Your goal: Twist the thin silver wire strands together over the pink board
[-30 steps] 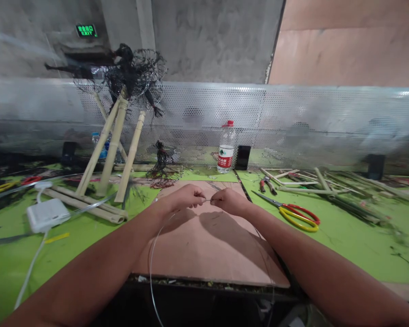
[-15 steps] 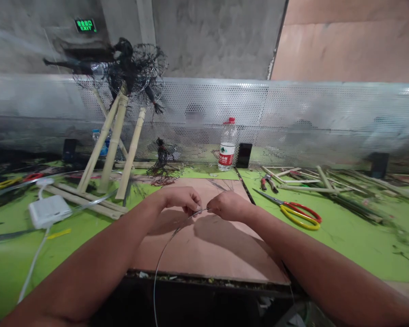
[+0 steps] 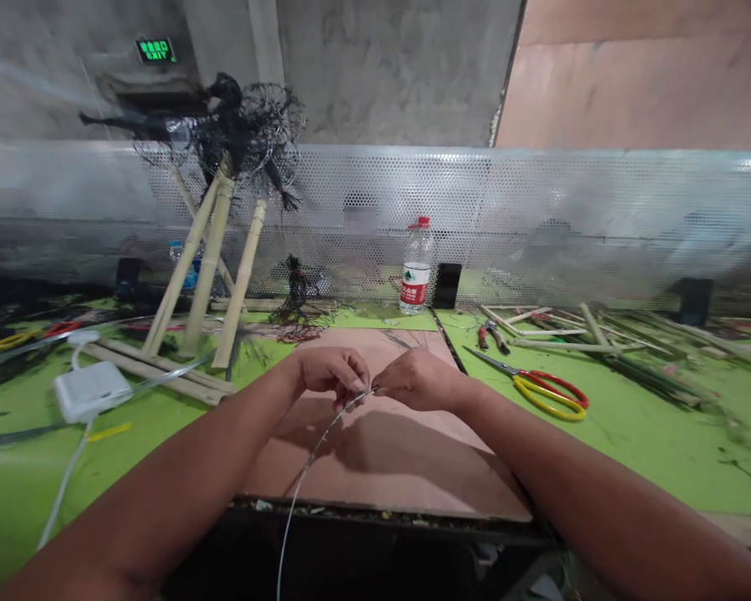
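Over the brown plywood board point(image 3: 375, 467), both hands pinched a thin silvery wire point(image 3: 316, 455).
Left hand point(image 3: 331, 371) and right hand point(image 3: 416, 380) gripped its springy, light end; best held near the tip.

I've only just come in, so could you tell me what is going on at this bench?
A person is working a thin wire with both bare hands over a brown board. The left hand and right hand pinch the wire close together, and its free length trails down past the bench's near edge. Red and yellow scissors, pliers, a water bottle and a bamboo stand sit untouched on the green mat.
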Motion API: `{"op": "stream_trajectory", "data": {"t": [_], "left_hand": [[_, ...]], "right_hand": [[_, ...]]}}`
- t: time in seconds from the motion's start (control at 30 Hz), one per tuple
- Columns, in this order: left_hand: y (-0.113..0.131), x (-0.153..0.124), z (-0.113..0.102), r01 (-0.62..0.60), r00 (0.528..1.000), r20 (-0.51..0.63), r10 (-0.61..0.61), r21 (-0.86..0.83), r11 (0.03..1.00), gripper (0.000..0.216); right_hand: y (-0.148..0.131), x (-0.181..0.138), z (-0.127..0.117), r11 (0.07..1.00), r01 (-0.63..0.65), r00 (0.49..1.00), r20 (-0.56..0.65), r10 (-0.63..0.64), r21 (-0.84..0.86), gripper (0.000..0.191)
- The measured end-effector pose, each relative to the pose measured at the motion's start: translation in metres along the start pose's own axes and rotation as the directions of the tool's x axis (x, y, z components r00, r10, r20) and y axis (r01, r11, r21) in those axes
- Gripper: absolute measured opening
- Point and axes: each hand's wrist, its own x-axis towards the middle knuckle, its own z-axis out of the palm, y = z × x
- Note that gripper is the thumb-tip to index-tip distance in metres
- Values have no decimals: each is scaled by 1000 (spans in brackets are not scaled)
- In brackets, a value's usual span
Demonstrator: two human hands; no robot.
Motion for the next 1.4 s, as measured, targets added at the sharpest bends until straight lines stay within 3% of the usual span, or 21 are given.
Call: {"op": "stream_trajectory", "data": {"t": [0.13, 0.3, 0.43, 0.5, 0.63, 0.83, 0.97, 1.1, 1.23, 1.4], "left_hand": [[-3, 3, 7, -57, 998, -12, 56, -117, 991, 19], [-6, 7, 10, -146, 989, -72, 131, -267, 953, 19], [-3, 9, 9, -184, 975, -168, 147, -230, 956, 20], [1, 12, 9, -254, 938, -282, 200, -169, 952, 23], [2, 20, 8, -455, 794, -484, 367, -75, 887, 28], [8, 19, 21, -522, 736, -501, 454, 5, 853, 35], [17, 17, 32, -471, 655, -574, 492, 200, 860, 32], [8, 27, 26, -379, 582, -680, 445, 258, 889, 33], [-1, 34, 19, -376, 560, -705, 436, 253, 892, 34], [-1, 37, 20, -466, 576, -683, 449, 177, 867, 29]], "right_hand": [[0, -1, -4, 998, 62, 998, -21, -62, -5, 29], [7, -2, -4, 1000, -22, 998, -66, 23, 9, 30], [14, -2, -3, 990, -127, 986, -98, 132, 53, 31], [18, -1, -2, 979, -189, 970, -144, 198, 72, 31], [26, 0, 1, 951, -298, 922, -231, 310, 88, 35], [31, 1, 4, 909, -400, 851, -321, 415, 115, 34], [30, 2, 4, 892, -445, 832, -332, 444, 78, 32], [29, 2, 4, 877, -480, 826, -331, 457, 13, 30], [28, 2, 4, 874, -486, 825, -347, 447, -30, 30], [28, 3, 5, 863, -505, 814, -341, 470, -17, 28]]}}
